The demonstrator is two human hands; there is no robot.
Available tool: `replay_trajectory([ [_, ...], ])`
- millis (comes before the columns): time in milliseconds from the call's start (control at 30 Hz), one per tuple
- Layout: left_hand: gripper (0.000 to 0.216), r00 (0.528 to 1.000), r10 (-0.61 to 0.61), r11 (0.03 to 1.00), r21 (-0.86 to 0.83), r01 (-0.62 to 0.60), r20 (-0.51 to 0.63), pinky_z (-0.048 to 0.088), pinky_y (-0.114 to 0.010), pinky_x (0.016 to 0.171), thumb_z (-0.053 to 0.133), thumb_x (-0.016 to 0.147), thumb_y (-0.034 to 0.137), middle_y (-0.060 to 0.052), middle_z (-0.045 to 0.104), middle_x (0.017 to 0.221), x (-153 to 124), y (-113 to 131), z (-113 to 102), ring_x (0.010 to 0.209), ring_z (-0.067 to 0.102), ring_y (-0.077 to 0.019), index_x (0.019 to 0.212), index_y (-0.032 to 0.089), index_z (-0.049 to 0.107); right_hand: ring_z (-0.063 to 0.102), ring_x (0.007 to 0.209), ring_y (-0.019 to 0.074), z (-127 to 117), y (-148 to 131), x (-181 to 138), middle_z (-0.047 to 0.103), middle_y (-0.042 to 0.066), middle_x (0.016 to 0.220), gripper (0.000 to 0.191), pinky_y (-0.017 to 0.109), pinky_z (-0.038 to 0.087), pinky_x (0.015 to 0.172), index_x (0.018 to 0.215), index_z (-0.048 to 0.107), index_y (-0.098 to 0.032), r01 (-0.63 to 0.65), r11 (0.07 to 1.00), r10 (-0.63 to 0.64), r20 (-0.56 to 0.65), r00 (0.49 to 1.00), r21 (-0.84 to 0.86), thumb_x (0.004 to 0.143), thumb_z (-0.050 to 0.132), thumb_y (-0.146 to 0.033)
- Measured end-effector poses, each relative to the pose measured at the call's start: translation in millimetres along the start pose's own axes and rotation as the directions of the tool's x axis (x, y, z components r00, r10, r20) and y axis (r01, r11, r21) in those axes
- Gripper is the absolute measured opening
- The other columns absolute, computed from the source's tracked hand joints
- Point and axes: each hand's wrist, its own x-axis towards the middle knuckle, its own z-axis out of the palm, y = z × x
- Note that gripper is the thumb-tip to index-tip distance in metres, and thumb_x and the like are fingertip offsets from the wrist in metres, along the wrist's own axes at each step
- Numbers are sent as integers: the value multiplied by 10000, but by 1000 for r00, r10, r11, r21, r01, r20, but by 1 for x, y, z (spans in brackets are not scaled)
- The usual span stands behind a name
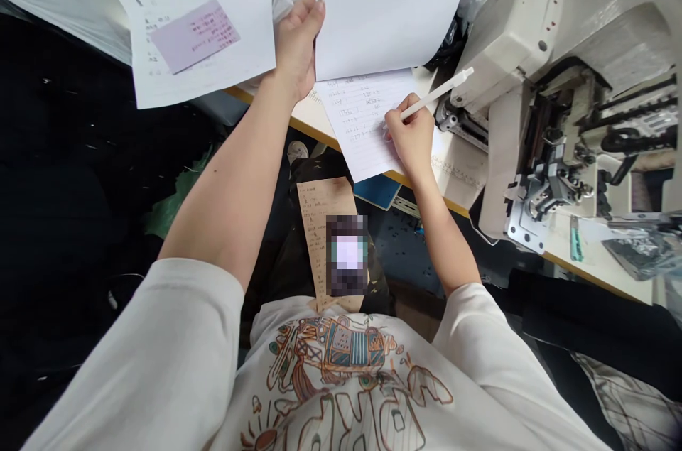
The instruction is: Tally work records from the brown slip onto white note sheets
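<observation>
My left hand (298, 46) grips a stack of white paper sheets (388, 3) at the top of the view and lifts their edge. One sheet (213, 74) hanging to the left carries handwriting and a pale pink slip (195, 35). My right hand (410, 138) is shut on a white pen (440, 94), its tip on a sheet of lined notepaper (359, 124) filled with handwritten rows. That notepaper lies on the pale tabletop (458, 181), partly under the lifted sheets. The pen tip is hidden by my fingers.
A cream industrial sewing machine (554, 103) stands right of my right hand, close to the pen's end. A handwritten brown paper (320, 224) and a pixelated rectangular object (346, 256) sit on my lap. Dark fabric (79, 153) fills the left side.
</observation>
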Motion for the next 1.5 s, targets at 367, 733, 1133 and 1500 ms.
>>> replay_trajectory([
  [367, 135, 1000, 13, 1000, -13, -14, -14, 399, -479, 1039, 347, 1048, 420, 91, 685, 1140, 0, -1, 1, 1235, 418, -144, 1038, 348, 461, 460, 541, 116, 0, -6, 1, 426, -91, 538, 265, 296, 415, 653, 677, 330, -263, -24, 999, 23, -24, 999, -43, 878, 503, -260],
  [733, 191, 998, -56, 976, -215, 46, -41, 332, -421, 1173, 356, 1082, 245, 59, 700, 1050, -8, 14, 6, 1199, 456, -110, 960, 290, 495, 463, 543, 115, 0, 1, 1, 394, -83, 551, 237, 287, 404, 646, 708, 401, -255, 7, 1000, -9, -54, 999, -30, 914, 483, -336],
  [1133, 137, 993, -72, 937, -347, 35, -93, 263, -461, 1253, 405, 1062, 162, 1, 692, 1080, -14, 19, 9, 1285, 481, -132, 1009, 204, 523, 497, 595, 105, 2, 16, 6, 405, -64, 635, 322, 301, 485, 690, 751, 439, -237, -1, 987, 19, -107, 994, 163, 988, 442, -454],
  [1500, 230, 978, 44, 982, -174, -80, -204, 347, -320, 1182, 511, 1012, 449, 60, 644, 1322, -2, 6, 6, 1406, 442, -128, 1170, 283, 515, 529, 642, 118, -1, -5, -11, 516, -10, 781, 390, 311, 481, 647, 949, 495, -238, 295, 955, -275, -265, 924, 36, 987, 360, -601],
])
